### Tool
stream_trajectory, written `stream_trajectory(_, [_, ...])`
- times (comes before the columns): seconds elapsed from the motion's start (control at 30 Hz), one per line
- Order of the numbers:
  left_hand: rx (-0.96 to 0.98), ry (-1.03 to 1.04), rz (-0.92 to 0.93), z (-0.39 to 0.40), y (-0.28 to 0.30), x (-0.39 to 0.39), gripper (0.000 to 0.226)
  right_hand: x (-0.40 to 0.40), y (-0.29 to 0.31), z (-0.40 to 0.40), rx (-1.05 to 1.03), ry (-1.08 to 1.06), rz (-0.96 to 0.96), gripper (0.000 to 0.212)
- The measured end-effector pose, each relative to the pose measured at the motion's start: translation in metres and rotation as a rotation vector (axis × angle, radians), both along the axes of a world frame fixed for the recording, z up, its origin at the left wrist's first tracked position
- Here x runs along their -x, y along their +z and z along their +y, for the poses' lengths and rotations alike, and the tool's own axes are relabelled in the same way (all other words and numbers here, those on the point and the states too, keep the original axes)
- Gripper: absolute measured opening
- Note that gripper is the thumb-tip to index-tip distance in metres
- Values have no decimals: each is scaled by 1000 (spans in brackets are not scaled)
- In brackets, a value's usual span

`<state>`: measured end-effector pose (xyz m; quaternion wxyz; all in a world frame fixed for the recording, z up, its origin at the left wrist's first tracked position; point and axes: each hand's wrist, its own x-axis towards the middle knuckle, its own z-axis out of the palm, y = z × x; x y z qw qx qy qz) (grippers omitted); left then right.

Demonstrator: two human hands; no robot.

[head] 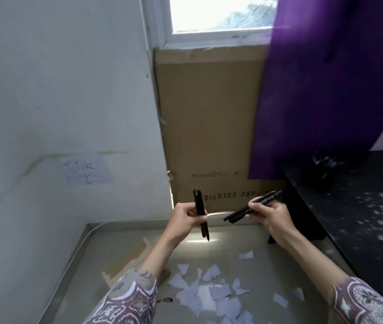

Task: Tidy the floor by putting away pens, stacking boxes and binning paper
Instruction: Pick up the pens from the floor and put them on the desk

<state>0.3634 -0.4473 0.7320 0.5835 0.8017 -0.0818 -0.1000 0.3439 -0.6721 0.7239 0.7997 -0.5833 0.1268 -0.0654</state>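
My left hand (186,217) is closed around two black pens (200,213) held upright, tips pointing down. In my right hand (271,215) lie more black pens (253,206), slanting up to the right. Both hands are raised above the floor, a short gap between them. Several torn white paper scraps (209,291) are scattered on the grey tiled floor (244,237) below my arms. A flat piece of brown cardboard (125,258) lies on the floor, partly hidden by my left forearm.
A large cardboard sheet (209,127) leans against the wall under the window. A purple curtain (326,85) hangs at the right, above a black table (354,202) with something dark on it. A small black object (166,300) lies on the floor. White wall at the left.
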Motion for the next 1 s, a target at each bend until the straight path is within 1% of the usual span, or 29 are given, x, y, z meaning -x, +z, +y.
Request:
stream_trajectory(0.17, [35,-34,-26,-65,38,-3,18,15,41,-65,51,-80,-95,15])
stream_trajectory(0.27, [18,-60,-61,-111,56,-10,20,13,56,-103,38,-133,-124,16])
stream_trajectory(0.37, [12,-70,-118,-164,74,-25,24,0,64,-148,-5,-204,-117,20])
stream_trajectory(0.5, [15,-22,-141,-231,88,-53,26,-21,69,-207,-29,-296,-94,23])
stream_trajectory(0.57, [25,19,-131,-259,89,-66,26,-28,70,-230,-10,-344,-95,22])
stream_trajectory(0.67, [69,90,-96,-302,87,-85,25,-41,68,-267,72,-438,-90,19])
stream_trajectory(0.73, [83,114,-93,-327,81,-97,24,-53,66,-291,164,-476,-81,16])
stream_trajectory(0.87, [109,142,-76,-370,69,-123,23,-84,65,-329,329,-523,-80,13])
stream_trajectory(1.0, [110,122,-78,-406,59,-150,12,-115,58,-356,549,-510,-34,7])
